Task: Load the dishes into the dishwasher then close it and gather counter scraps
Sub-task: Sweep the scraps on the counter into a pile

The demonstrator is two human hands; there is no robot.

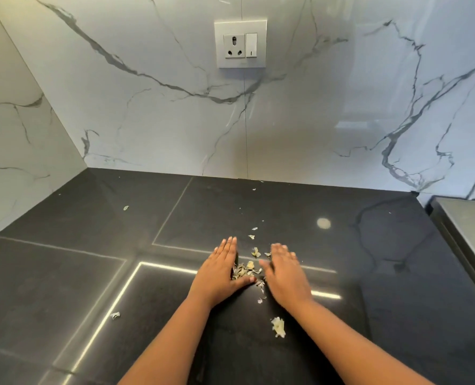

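A small heap of pale, papery scraps (246, 268) lies on the glossy black counter (91, 273). My left hand (221, 270) rests flat on the counter against the heap's left side, fingers straight and thumb stretched under the heap. My right hand (283, 273) lies flat on the heap's right side, slightly blurred. Loose scraps are scattered around: one larger piece (278, 327) between my forearms, one at the near left (115, 315), one far left (125, 208), and several tiny bits toward the wall (254, 229). No dishes or dishwasher are in view.
White marble backsplash stands behind and to the left, with a wall socket and switch (240, 43). A grey steel surface (469, 226) borders the counter at the right edge.
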